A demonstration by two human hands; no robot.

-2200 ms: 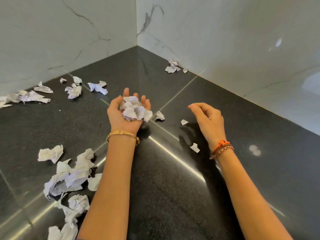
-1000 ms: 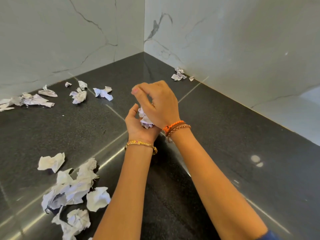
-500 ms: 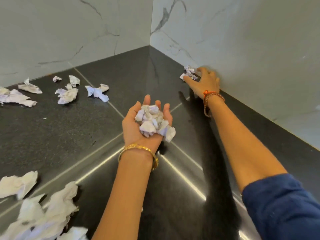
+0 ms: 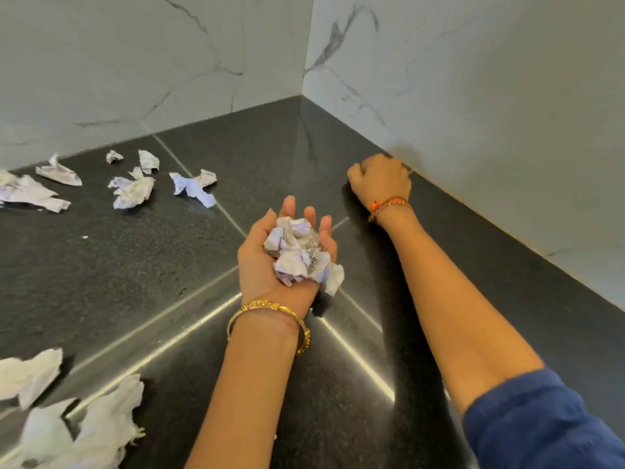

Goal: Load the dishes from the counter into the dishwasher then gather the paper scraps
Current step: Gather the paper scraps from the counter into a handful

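My left hand (image 4: 258, 269) lies palm up above the black counter (image 4: 128, 272), fingers nearly straight, carrying a heap of crumpled paper scraps (image 4: 299, 255). My right hand (image 4: 380, 177) is stretched out to the foot of the right wall, knuckles up and fingers curled into a fist. The scraps that lay at that spot are hidden under it. More scraps lie loose on the counter: a bluish one (image 4: 194, 189), a crumpled cluster (image 4: 132, 191) and flat pieces (image 4: 30, 194) at the far left.
A larger pile of white scraps (image 4: 84, 431) sits at the near left edge of view. Marble walls (image 4: 473, 96) meet in a corner behind the counter. No dishes or dishwasher are in view.
My right hand dropped scraps into the left palm, then reached to the wall. Its fingers have since curled over the scraps there, which no longer show. The left hand has stayed level with its heap.
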